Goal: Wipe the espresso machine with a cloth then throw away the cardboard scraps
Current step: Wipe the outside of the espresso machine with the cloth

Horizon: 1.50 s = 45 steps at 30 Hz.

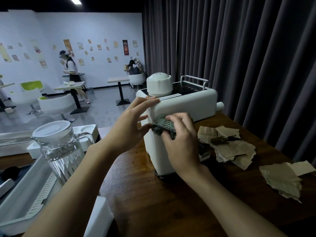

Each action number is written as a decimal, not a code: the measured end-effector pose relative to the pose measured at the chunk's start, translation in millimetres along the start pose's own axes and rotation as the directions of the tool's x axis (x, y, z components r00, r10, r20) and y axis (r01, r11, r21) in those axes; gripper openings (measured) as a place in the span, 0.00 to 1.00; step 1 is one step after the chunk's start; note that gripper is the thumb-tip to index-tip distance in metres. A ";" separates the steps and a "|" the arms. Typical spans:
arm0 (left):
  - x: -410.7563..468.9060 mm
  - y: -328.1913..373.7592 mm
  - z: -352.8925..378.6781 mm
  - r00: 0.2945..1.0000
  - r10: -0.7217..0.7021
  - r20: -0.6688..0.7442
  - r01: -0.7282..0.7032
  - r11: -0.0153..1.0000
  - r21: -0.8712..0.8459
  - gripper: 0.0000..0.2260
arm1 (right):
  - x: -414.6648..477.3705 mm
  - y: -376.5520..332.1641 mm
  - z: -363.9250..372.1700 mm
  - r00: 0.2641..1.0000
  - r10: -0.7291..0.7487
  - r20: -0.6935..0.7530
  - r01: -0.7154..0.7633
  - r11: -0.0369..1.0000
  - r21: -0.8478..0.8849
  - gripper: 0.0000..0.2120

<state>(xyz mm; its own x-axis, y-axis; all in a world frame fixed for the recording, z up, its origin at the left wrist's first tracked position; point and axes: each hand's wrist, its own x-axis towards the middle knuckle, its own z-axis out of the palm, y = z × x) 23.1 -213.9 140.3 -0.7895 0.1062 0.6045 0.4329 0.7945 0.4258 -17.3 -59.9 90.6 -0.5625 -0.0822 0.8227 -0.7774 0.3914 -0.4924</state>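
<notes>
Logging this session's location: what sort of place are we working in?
Probably a café-style room: an espresso machine on a wooden counter, small tables with round white chairs, and coffee posters behind.

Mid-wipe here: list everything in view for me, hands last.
espresso machine: one, white, middle of the table.
cloth: one, grey-green, against the machine's near side.
cardboard scraps: several, brown, two heaps right of the machine.
pitcher: one, clear glass, white lid, left of the machine.
table: one, dark wood, under machine and scraps.
curtain: one, dark grey, behind the table.
left hand: one, fingers straight, resting on the machine's top edge.
right hand: one, fingers curled on the cloth, pressing it to the machine.
</notes>
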 end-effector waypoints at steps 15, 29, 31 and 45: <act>1.3 1.1 2.3 0.999 -0.006 -0.031 0.006 1.000 0.006 0.28 | 69.2 58.8 -44.8 0.889 0.366 -0.276 -0.367 0.929 0.049 0.14; -0.2 1.0 7.8 0.994 -0.047 -0.100 0.039 0.996 -0.082 0.35 | 38.7 11.6 -15.9 0.991 -0.121 -0.051 0.118 0.991 -0.071 0.18; 0.0 1.2 7.5 0.994 -0.047 -0.103 0.039 0.996 -0.075 0.33 | 46.3 21.2 -23.2 0.994 -0.086 -0.067 0.081 0.993 -0.085 0.17; 0.5 2.5 8.7 0.992 -0.042 -0.115 0.035 0.998 -0.061 0.27 | 60.6 44.1 -33.6 0.956 0.157 -0.249 -0.174 0.984 -0.046 0.15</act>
<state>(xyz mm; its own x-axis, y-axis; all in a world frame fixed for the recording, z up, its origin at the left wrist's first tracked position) 20.0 -206.7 135.8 -0.7518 0.0032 0.6593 0.4305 0.7598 0.4872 -76.2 -16.8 128.3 -0.5895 0.2112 0.7797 -0.6540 0.4418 -0.6141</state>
